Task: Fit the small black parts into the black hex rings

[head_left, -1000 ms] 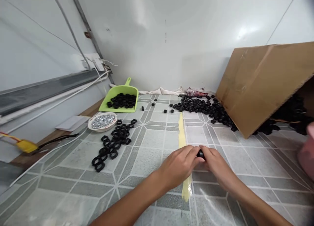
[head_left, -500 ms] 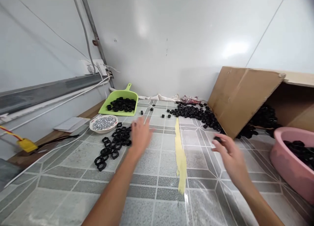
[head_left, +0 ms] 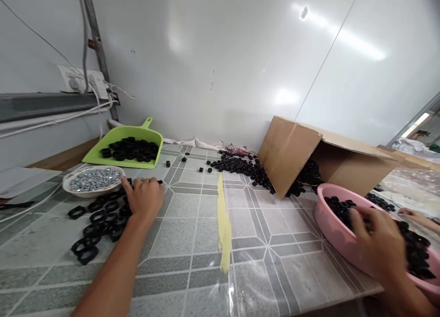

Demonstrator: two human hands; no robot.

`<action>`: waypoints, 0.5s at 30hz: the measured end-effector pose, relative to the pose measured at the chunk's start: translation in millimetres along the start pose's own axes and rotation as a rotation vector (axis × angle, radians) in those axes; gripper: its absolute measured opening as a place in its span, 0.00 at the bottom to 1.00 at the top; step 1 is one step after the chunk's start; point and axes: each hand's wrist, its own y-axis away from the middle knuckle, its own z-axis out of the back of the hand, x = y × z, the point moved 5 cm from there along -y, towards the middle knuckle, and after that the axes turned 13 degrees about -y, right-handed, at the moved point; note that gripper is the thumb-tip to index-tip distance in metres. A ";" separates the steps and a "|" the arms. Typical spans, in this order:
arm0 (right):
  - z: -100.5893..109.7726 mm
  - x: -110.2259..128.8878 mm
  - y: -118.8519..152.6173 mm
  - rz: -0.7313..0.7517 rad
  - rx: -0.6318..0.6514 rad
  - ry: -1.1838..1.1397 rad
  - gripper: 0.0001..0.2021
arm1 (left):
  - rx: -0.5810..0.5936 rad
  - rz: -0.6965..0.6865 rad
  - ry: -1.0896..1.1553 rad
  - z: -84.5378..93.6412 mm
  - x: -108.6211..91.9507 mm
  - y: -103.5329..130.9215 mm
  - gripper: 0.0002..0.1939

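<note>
My left hand (head_left: 146, 195) rests palm down at the right side of a group of black rings (head_left: 98, 218). Its fingers are curled, and a bit of black ring shows past its right edge. Over the pink basin (head_left: 332, 223), my right hand (head_left: 380, 241) has its fingers bent and drawn together. What lies between those fingers is hidden. Black pieces (head_left: 415, 248) fill the basin around the hand. Beside the left hand sits a shallow bowl (head_left: 68, 188) with small shiny silver pieces (head_left: 96, 178).
A green dustpan (head_left: 156, 136) holding black rings stands at the back left. Black pieces (head_left: 237, 164) spill from a tipped cardboard box (head_left: 288, 152). Yellow tape (head_left: 223, 225) marks the table. Another person's hand (head_left: 409, 212) appears at far right beyond the basin.
The view has swung to the right. My right hand has gone from above the table, with a black piece in its fingers, to over the pink basin. My left hand stays by the rings, fingers now curled.
</note>
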 end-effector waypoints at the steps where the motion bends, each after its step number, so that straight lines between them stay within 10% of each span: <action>1: -25.3 14.8 0.1 0.030 0.049 -0.007 0.14 | -0.024 -0.008 0.006 2.1 -1.9 -0.7 0.16; 8: -237.9 62.5 -9.7 0.340 0.728 0.258 0.23 | -0.005 -0.054 0.332 12.3 -30.0 -2.0 0.20; 15: -296.7 29.1 -26.6 0.252 0.845 0.077 0.18 | 0.215 -0.115 0.976 19.0 -95.1 19.8 0.17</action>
